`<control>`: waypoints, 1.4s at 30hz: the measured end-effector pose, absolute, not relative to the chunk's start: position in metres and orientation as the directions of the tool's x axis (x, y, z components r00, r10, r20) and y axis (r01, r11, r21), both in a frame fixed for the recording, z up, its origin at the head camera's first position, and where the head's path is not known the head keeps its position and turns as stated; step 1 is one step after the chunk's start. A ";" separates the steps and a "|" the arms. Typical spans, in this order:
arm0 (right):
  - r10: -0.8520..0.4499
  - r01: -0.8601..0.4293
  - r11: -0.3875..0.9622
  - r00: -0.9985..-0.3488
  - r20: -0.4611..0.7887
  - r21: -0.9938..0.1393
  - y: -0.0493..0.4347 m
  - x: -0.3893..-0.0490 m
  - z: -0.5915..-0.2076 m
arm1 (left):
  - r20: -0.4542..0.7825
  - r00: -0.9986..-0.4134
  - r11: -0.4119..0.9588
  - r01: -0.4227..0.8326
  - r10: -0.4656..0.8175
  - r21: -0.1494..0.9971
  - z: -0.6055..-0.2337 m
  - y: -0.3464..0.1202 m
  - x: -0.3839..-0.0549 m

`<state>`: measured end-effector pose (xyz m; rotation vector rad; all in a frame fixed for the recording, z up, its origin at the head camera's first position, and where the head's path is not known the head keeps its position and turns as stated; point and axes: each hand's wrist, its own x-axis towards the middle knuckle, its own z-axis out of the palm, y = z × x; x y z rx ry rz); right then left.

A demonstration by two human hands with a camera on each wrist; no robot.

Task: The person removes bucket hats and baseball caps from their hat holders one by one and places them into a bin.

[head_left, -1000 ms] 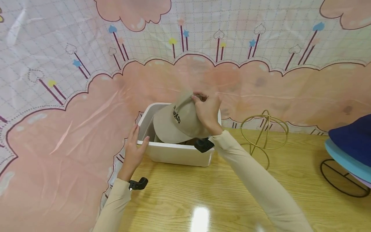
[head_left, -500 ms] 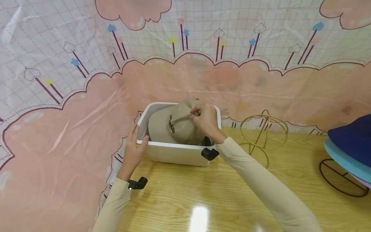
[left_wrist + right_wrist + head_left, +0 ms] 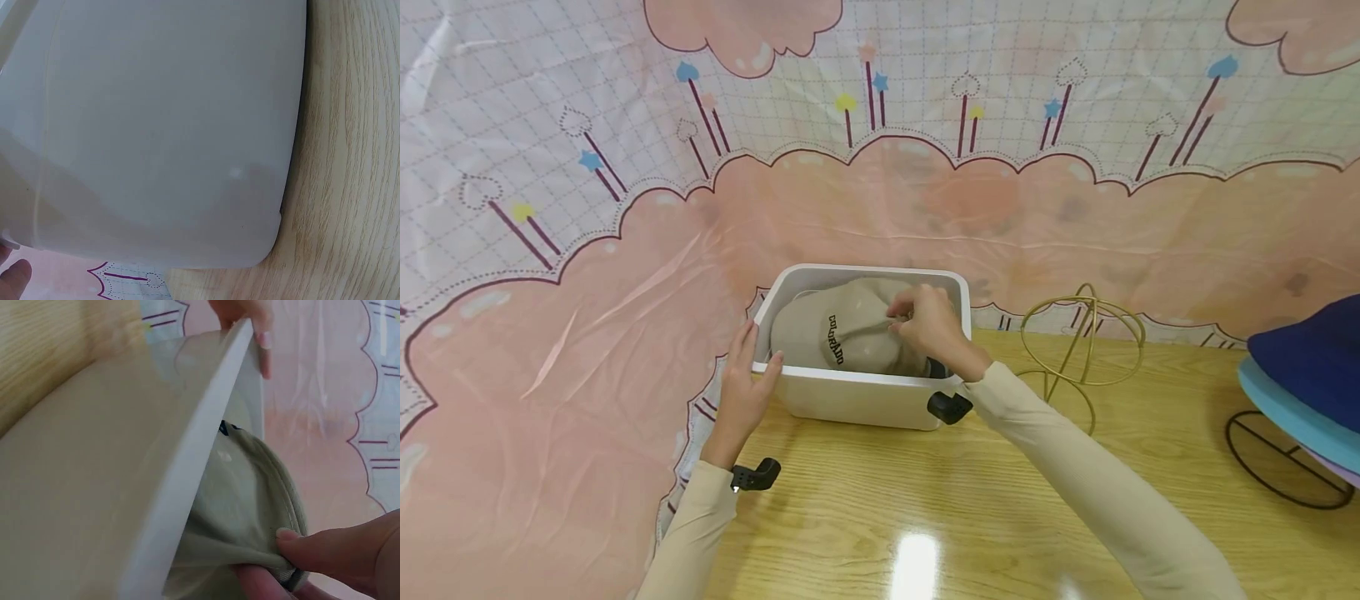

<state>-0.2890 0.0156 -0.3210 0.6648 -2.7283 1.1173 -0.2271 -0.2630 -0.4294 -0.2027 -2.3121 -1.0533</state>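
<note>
A beige baseball cap [image 3: 850, 333] with dark COLORADO lettering lies inside a white plastic bin [image 3: 857, 398], its brim toward the left. My right hand [image 3: 934, 321] pinches the cap's fabric between thumb and fingers, near the bin's right side. The right wrist view shows the thumb pressing a fold of the cap [image 3: 244, 500] just past the rim. At the bin's front left corner, my left hand [image 3: 745, 404] rests with fingers extended along the side and thumb at the front rim. The left wrist view is mostly filled by the bin's wall [image 3: 156, 137].
A gold wire hat stand [image 3: 1093, 342] stands right of the bin on the wooden table [image 3: 850, 517]. Farther right, a navy hat [image 3: 1311, 358] sits over a light blue one [image 3: 1285, 408] on a black wire stand [image 3: 1247, 475]. A patterned cloth [image 3: 1037, 208] hangs behind and left.
My right hand has lowered the cap down into the bin, moving it slightly left and flatter. My left hand has stayed at the bin's corner.
</note>
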 end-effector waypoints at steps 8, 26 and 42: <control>-0.371 -0.433 0.634 -0.897 0.239 -0.641 0.015 -0.286 -0.323 | 0.572 -0.814 0.672 0.370 -0.098 0.641 -0.428 -0.261 -0.229; -0.452 -0.472 0.645 -0.870 0.198 -0.601 0.032 -0.287 -0.326 | 0.559 -0.823 0.684 0.352 -0.098 0.638 -0.427 -0.261 -0.230; -0.555 -0.609 0.586 -0.783 0.283 -0.536 0.081 -0.273 -0.303 | 0.555 -0.825 0.681 0.345 -0.107 0.645 -0.428 -0.261 -0.230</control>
